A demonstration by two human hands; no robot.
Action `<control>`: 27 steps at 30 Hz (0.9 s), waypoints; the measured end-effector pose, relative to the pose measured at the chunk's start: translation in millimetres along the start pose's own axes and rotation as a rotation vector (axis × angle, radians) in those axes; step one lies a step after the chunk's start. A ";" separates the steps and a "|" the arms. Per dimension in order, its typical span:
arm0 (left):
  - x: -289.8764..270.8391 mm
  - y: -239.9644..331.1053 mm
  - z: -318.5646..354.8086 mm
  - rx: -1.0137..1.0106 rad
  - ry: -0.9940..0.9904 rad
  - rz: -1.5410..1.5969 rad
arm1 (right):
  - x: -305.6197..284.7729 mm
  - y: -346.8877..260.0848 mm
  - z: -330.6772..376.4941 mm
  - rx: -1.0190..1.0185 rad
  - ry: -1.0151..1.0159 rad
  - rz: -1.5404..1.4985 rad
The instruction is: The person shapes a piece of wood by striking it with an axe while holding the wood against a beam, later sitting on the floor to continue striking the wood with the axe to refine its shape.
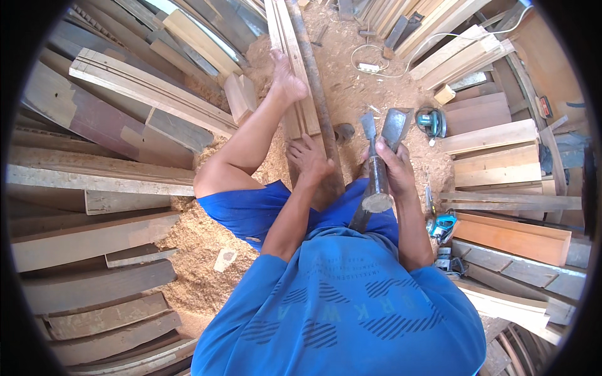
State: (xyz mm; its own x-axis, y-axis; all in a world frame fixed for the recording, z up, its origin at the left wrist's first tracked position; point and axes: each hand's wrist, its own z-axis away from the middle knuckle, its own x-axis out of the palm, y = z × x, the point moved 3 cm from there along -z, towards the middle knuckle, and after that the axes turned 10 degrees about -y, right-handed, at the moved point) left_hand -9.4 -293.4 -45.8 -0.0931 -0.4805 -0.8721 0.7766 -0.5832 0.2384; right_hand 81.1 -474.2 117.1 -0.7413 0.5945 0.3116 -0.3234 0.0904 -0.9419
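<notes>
A seated person in a blue shirt (338, 307) and blue shorts works among stacked timber on a sawdust-covered floor (200, 250). The right hand (392, 164) has its fingers wrapped around two tools at once: a wooden-handled chisel (375, 169), blade pointing up and away, and a broad dark-bladed adze-like tool (395, 128) just beside it, held upright over the right thigh. The left hand (308, 160) rests with fingers spread, lightly curled, on a long moulded wooden strip (295, 81) that runs away from the body beside a dark round pole (316, 94). The left foot (287, 80) presses on the same strip farther along. A teal power tool (431, 121) lies on the floor to the right, well apart, near piled planks (495, 156), with a white cable (376, 62) beyond
</notes>
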 end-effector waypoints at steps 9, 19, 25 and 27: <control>-109.2 55.2 74.5 0.854 0.172 0.438 | -22.2 23.9 -25.6 0.128 0.078 -0.008; -210.8 60.4 60.2 1.289 0.245 1.042 | 7.2 -10.5 -69.8 -0.029 -0.027 0.206; -227.4 47.7 -7.0 0.886 0.392 1.239 | 12.9 43.4 -65.6 -0.360 0.024 0.598; -205.4 30.3 -50.0 0.864 0.479 1.195 | 26.1 45.4 -59.9 -0.442 -0.044 0.678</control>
State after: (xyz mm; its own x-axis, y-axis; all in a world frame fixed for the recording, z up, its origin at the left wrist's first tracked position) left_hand 64.4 -179.7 119.3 0.6295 -0.7769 -0.0114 -0.3479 -0.2950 0.8899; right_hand 82.3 -406.7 75.0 -0.7185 0.6019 -0.3486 0.4595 0.0346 -0.8875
